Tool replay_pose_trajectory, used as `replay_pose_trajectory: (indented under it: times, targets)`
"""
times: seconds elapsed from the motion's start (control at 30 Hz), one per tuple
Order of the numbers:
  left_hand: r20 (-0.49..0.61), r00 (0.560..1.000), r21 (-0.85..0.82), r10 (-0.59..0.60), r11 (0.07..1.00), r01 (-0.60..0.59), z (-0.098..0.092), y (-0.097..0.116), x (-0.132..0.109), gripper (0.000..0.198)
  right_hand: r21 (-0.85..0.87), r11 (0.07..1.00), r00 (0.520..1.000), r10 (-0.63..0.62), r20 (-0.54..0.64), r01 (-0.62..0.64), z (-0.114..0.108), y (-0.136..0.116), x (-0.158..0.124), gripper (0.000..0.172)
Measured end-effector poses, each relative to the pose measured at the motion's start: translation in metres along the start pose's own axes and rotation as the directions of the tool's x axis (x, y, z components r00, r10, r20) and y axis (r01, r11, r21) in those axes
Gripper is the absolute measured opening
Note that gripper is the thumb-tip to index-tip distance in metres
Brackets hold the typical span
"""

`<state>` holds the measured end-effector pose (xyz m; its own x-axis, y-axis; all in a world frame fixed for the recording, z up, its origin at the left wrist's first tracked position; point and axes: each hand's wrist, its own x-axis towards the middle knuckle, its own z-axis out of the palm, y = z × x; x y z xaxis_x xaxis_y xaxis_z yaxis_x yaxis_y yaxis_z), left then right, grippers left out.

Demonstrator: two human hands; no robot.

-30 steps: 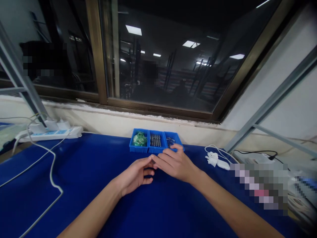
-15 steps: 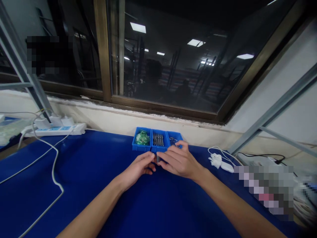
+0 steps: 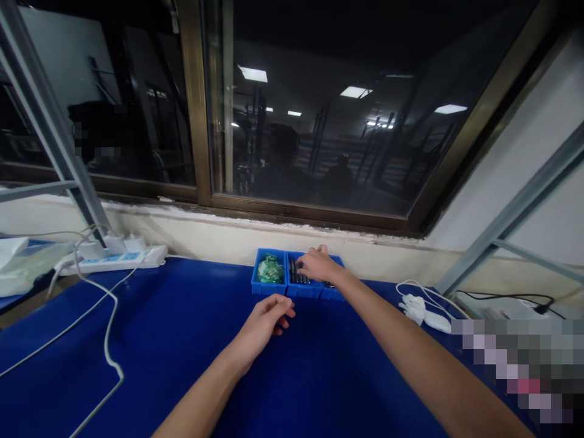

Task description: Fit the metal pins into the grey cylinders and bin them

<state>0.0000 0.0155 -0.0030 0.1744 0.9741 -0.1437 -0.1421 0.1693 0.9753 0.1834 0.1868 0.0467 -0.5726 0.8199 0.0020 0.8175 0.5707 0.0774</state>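
My right hand (image 3: pixel 318 265) reaches over the middle blue bin (image 3: pixel 303 291), its fingers bent down onto a row of dark, narrow pieces (image 3: pixel 298 275). Its fingertips are partly hidden, so whatever they pinch cannot be made out. Nearer to me, my left hand (image 3: pixel 269 316) hovers over the blue table with fingers loosely curled and apart, and nothing shows in it. The left blue bin (image 3: pixel 269 288) holds green and clear crumpled pieces (image 3: pixel 270 269). My right wrist and forearm cover much of the right blue bin (image 3: pixel 333 294), where some small dark contents show.
A white power strip (image 3: pixel 123 260) with plugs and a long white cable (image 3: pixel 109 340) lies at the left. White cable and a white adapter-like object (image 3: pixel 437 321) lie at the right. Metal frame posts (image 3: pixel 511 213) stand on both sides, before a window (image 3: pixel 319 152).
My right hand has left my left hand and moved forward to the middle bin. The dark piece between both hands no longer shows there. The view has tilted slightly.
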Motion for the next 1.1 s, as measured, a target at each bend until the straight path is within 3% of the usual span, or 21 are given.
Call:
replay_pose_trajectory:
  times: [0.27,0.87,1.0,1.1]
  targets:
    - [0.008,1.000,-0.005,-0.002,1.000,0.002,0.002,0.001,-0.001,0.047,-0.057,0.997,0.999,0.046,0.008,-0.045,-0.001,0.003,-0.007,0.022]
    - [0.012,1.000,0.049,-0.001,0.999,0.001,0.003,-0.003,0.003,0.043,0.010,0.998,0.998,0.062,-0.003,-0.062,0.012,-0.002,0.001,0.021]
    - [0.003,0.993,0.125,0.122,0.985,-0.121,0.008,0.015,-0.010,0.038,0.029,0.996,0.996,0.083,-0.025,-0.082,0.007,-0.003,0.000,0.019]
    - [0.077,0.949,0.178,0.305,0.932,-0.314,0.014,0.034,-0.046,0.033,0.069,0.992,0.988,0.115,-0.100,-0.108,-0.006,-0.003,-0.014,0.023]
